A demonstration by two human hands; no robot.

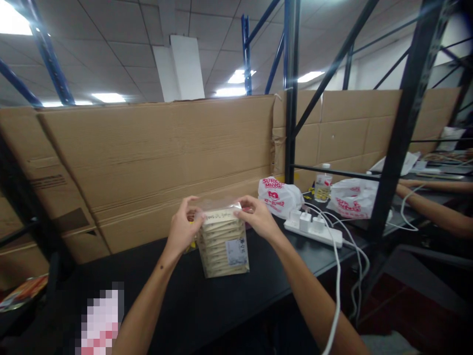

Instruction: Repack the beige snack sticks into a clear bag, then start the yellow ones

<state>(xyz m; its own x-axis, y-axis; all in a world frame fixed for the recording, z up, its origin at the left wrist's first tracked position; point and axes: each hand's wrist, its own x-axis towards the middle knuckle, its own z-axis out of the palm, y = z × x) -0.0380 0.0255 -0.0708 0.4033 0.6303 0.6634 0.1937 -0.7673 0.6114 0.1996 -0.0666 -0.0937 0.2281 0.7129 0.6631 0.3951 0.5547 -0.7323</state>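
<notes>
A clear plastic packet (218, 249) stands roughly upright above the black tabletop, filled with a row of thin, cream-coloured slips or sachets. On its lower right front is a pale printed label (236, 252), too small to read. My left hand (185, 222) pinches the packet's upper left corner between thumb and fingers. At the upper right corner, my right hand (254, 214) grips the transparent top edge the same way. Part of a yellow item (192, 243) shows behind my left hand; its kind is hidden.
White power strip (314, 231) with chargers and looping cables lies to the right. Behind it are a white plastic bag (279, 197), a clear bottle (322, 185) and another bag (353, 197). Cardboard panels (158, 153) line the back. A black rack post (395, 123) stands right, beyond it another person's arms (439, 207).
</notes>
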